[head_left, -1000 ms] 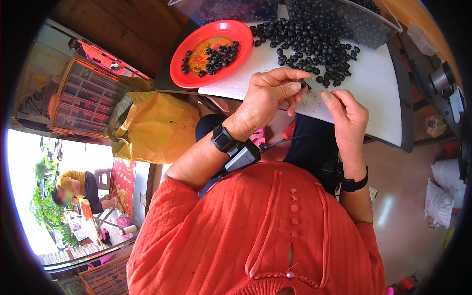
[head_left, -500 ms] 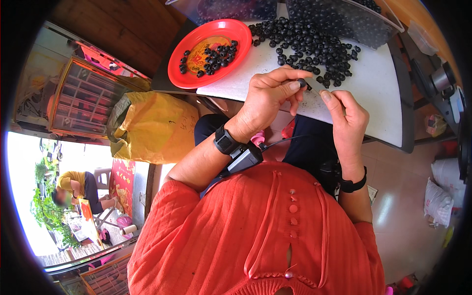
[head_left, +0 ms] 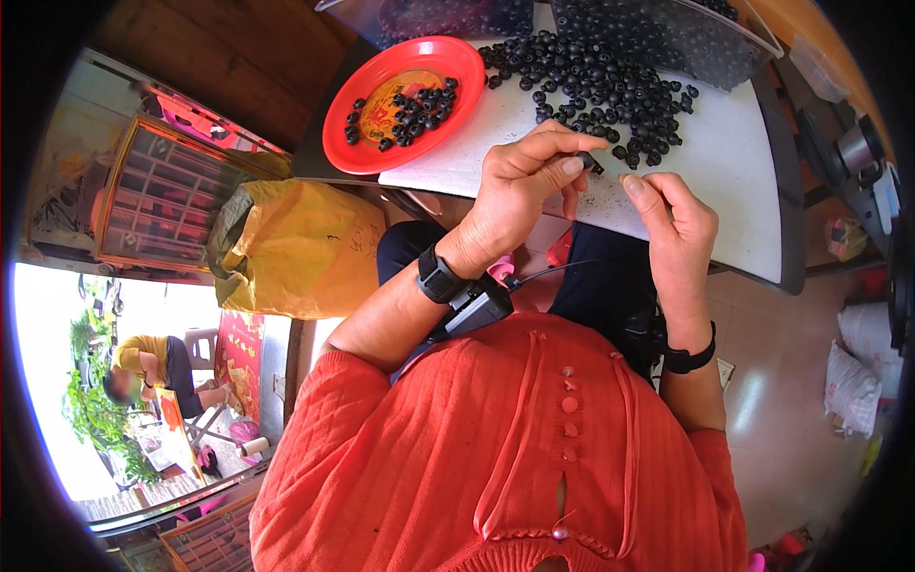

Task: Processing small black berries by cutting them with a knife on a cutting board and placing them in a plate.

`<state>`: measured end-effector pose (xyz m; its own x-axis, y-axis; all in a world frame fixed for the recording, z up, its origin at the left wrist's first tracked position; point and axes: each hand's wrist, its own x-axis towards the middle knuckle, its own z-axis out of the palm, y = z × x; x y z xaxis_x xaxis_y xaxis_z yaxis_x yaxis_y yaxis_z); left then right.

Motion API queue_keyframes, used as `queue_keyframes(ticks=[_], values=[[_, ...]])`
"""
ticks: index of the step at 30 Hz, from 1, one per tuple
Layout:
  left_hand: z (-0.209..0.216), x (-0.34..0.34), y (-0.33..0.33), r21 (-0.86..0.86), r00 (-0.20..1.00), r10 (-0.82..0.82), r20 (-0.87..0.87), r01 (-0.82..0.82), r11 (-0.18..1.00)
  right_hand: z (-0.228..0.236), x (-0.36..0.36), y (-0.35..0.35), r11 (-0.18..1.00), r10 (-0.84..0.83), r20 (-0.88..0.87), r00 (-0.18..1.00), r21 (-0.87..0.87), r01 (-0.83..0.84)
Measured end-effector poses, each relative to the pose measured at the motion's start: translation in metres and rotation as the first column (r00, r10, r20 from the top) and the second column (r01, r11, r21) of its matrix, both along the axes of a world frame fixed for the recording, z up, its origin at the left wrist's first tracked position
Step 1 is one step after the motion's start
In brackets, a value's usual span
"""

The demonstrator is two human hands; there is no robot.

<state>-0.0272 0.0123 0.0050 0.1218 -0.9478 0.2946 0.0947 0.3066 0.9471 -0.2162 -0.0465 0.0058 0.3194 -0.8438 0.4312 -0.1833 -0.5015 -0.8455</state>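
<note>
Over the near edge of a white board (head_left: 729, 181), my left hand (head_left: 519, 186) pinches a small black bead (head_left: 585, 159) between thumb and forefinger. Close on its right, my right hand (head_left: 679, 229) is closed in a pinch of thumb and forefinger. Whatever sits in that pinch is too thin to make out. Just beyond both hands lies a heap of round black beads (head_left: 610, 81), some showing holes. To the left a red plate (head_left: 340, 143) carries several more black beads (head_left: 415, 116) on its patterned centre.
Clear plastic bins (head_left: 686, 48) with black beads stand at the board's far side. A yellow sack (head_left: 305, 248) rests left of my legs. Dark specks dot the board near my hands. White sacks (head_left: 851, 391) lie on the floor at right. Another person (head_left: 152, 357) sits outside, far left.
Both hands stay almost in place, the bead still in the left fingers. The bead has turned slightly, and the right fingertips have shifted a little.
</note>
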Motion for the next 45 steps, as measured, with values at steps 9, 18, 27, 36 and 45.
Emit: queue_keyframes(ticks=[9, 18, 27, 36, 45], values=[[-0.001, 0.0, -0.002, -0.002, 0.999, 0.001, -0.041, -0.001, 1.0, 0.0, 0.0, -0.002, 0.999, 0.007, -0.024, 1.0, -0.052, -0.009], [-0.003, -0.002, -0.001, 0.016, 0.997, -0.012, -0.077, 0.013, 1.0, 0.0, -0.001, -0.001, 0.998, 0.024, -0.045, 0.999, -0.06, -0.027], [-0.001, -0.005, -0.001, 0.026, 0.998, -0.007, -0.064, 0.009, 1.0, -0.001, -0.002, 0.001, 0.999, 0.039, 0.01, 0.999, -0.028, -0.038], [-0.004, -0.001, 0.0, -0.018, 0.998, 0.006, -0.065, -0.008, 1.0, 0.002, 0.003, 0.0, 1.0, 0.019, -0.011, 1.0, 0.005, -0.019], [0.0, -0.008, 0.001, 0.066, 0.991, -0.009, -0.134, 0.018, 0.998, -0.001, -0.007, -0.001, 0.999, 0.035, -0.031, 0.999, 0.033, -0.034]])
